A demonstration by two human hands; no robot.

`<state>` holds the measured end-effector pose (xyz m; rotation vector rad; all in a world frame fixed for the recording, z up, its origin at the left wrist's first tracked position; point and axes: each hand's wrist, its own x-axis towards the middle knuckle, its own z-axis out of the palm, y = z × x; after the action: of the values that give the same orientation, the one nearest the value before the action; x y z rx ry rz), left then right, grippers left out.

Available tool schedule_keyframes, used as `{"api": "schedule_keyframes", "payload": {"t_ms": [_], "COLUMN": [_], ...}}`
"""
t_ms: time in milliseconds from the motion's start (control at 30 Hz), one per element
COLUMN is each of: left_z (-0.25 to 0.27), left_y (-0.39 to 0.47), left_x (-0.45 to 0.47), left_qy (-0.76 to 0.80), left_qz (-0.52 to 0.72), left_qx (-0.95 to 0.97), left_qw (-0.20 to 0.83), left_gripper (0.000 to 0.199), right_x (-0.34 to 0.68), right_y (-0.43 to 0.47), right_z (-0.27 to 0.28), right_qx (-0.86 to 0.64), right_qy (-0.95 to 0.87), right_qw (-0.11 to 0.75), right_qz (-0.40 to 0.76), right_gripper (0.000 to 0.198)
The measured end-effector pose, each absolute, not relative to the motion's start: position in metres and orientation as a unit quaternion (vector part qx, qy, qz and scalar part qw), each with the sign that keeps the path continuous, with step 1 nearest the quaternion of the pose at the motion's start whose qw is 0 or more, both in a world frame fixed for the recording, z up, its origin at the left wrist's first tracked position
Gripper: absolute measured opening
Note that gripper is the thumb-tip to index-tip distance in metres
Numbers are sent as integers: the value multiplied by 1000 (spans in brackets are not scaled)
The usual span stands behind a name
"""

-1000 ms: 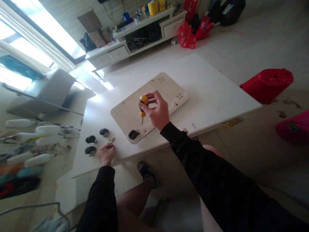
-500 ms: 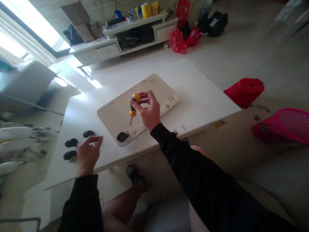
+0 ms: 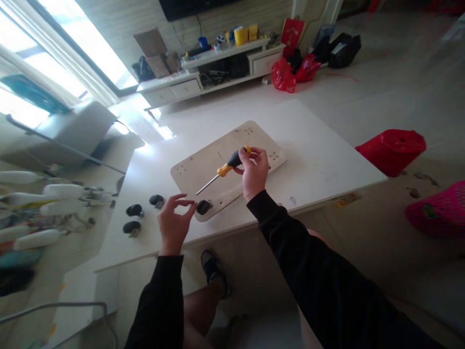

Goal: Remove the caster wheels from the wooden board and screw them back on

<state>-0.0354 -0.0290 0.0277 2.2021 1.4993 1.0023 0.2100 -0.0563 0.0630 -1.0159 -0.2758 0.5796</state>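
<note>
My right hand (image 3: 256,172) grips the black and yellow handle of a screwdriver (image 3: 232,162), its shaft slanting down to the left. Near the shaft's tip, my left hand (image 3: 176,218) is closed in a pinch of thumb and forefinger; whatever lies between them is too small to make out. Under both hands is a pale board (image 3: 203,169) with rounded corners and clusters of small holes. A black caster wheel (image 3: 203,207) sits on its near left corner, just right of my left fingertips. Three more casters, one of them a black caster (image 3: 131,227), lie left of the board.
A white table (image 3: 312,160) carries everything. On the floor to the right are a red bucket (image 3: 392,150) and a pink mesh basket (image 3: 439,211). A low white cabinet (image 3: 167,92) and red plastic bags (image 3: 283,75) stand beyond the table.
My left hand has moved right, from the loose casters to the mounted one. The screwdriver has swung from nearly upright to a slant, its tip now near my left fingers. The camera view has shifted.
</note>
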Motion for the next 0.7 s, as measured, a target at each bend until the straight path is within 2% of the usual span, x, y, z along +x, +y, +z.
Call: {"api": "schedule_keyframes", "payload": {"t_ms": [167, 700], "left_z": [27, 31], "left_y": [-26, -27], "left_x": [-36, -40], "left_qy": [515, 522], "left_qz": [366, 359], "left_qx": [759, 754], "left_qw": [155, 171], "left_gripper": [35, 39], "right_x": [205, 188], "right_y": [-56, -48], "right_z": [60, 56], "right_qx": [-500, -477], "right_qy": [-167, -152], "right_qw": [802, 809], "right_qz": [280, 310], "right_gripper": [55, 55]}}
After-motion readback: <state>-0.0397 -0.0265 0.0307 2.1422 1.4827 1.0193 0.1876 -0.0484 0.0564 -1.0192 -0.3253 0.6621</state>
